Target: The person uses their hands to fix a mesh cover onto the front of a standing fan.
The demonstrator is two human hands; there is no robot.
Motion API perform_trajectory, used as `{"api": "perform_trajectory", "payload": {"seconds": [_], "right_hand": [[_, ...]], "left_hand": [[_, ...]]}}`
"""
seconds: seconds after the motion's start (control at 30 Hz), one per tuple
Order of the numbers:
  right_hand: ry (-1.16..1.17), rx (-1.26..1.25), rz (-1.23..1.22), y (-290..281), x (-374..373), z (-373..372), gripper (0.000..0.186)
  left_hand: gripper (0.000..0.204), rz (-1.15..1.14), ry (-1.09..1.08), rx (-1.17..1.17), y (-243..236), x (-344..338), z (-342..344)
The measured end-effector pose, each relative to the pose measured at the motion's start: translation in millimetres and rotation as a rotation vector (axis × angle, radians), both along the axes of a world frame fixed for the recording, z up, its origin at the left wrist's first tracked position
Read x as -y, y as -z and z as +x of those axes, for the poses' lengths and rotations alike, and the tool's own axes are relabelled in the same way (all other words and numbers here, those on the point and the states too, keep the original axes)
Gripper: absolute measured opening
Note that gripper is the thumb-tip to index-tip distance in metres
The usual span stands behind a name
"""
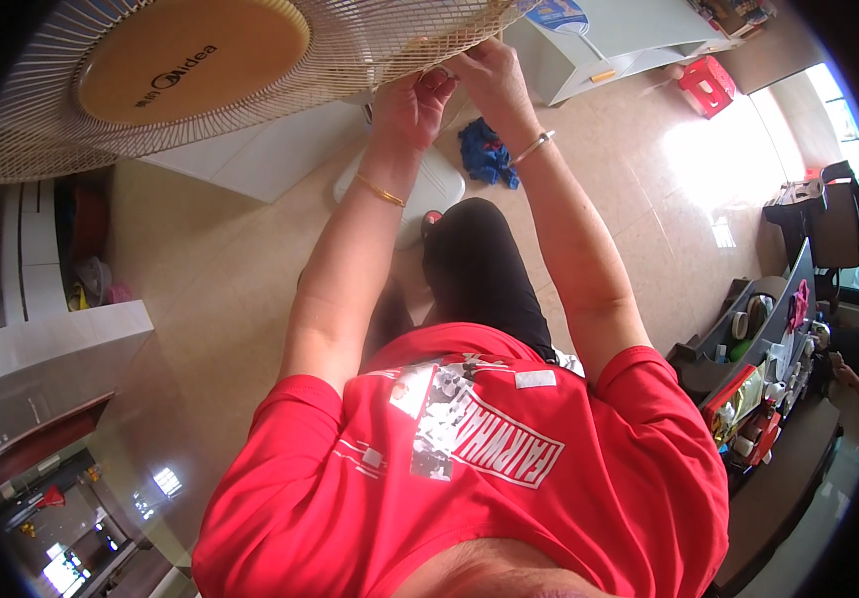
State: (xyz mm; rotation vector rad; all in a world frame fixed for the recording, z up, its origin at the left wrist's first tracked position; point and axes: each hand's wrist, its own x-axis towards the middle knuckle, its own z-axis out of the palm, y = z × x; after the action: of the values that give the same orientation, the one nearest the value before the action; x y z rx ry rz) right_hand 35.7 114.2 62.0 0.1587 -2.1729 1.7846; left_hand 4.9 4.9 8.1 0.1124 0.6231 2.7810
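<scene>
A large round fan grille (pixel 369 40) with an orange centre disc (pixel 197 45) fills the upper left. At its lower right rim, my left hand (pixel 417 105) has its fingers curled beside my right hand (pixel 494 80). The right hand's fingertips pinch at the rim. Both hands' fingertips are close together, and what exactly lies between them is too small or hidden to make out. Below them stands a pale rounded base (pixel 349 184), next to my legs. A blue cloth (pixel 487 154) lies on the floor just beyond.
A white cabinet (pixel 609 60) with a hand fan (pixel 557 15) is beyond. A red stool (pixel 708 85) is at upper right. A dark shelf unit (pixel 788 309) with mixed items is right, near another person's hand (pixel 846 371). A pale ledge (pixel 50 334) is left.
</scene>
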Motion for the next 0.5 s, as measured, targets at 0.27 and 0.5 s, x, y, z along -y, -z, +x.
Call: {"api": "perform_trajectory", "payload": {"seconds": [0.27, 0.5], "right_hand": [[-0.197, 0.017, -0.252, 17.4, -12.8, -14.7, 0.022], [-0.193, -0.125, -0.509, 31.8, -4.5, -12.4, 0.019]], "left_hand": [[0.011, -0.017, 0.012, -0.055, -12.1, -2.2, 8.0], [0.010, 0.017, 0.022, -0.050, -1.7, -2.8, 1.8]]}}
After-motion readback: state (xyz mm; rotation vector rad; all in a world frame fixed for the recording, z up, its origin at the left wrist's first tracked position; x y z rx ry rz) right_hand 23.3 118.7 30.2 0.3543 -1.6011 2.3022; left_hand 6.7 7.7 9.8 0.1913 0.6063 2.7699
